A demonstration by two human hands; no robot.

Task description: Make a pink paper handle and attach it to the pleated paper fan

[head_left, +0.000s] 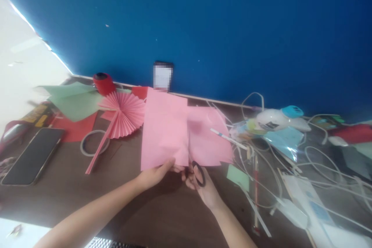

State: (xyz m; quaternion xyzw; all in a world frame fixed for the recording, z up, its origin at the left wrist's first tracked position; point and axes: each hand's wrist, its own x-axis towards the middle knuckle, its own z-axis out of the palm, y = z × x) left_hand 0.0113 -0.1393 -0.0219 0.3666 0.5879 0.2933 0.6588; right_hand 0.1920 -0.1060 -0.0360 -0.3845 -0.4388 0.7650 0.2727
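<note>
My left hand [164, 169] pinches the lower edge of a sheet of pink paper [165, 128], thumb on top and the other fingers underneath. In my right hand [205, 189] is a pair of scissors [199, 173] with dark handles. Their blades point away from me at a slit between the sheet's left part and a second pink portion [209, 139] on the right. Whether the two portions are still joined I cannot tell. Left of the sheet lies a pleated pink paper fan [123, 114] with a long paper handle.
A roll of tape [84, 147], a phone [33, 157], a red cylinder [104, 83] and green paper [74, 102] are on the left. White cables [279, 178], a white-and-blue bottle-like object [273, 118] and a green paper scrap [238, 177] crowd the right. Behind stands a blue wall [203, 27].
</note>
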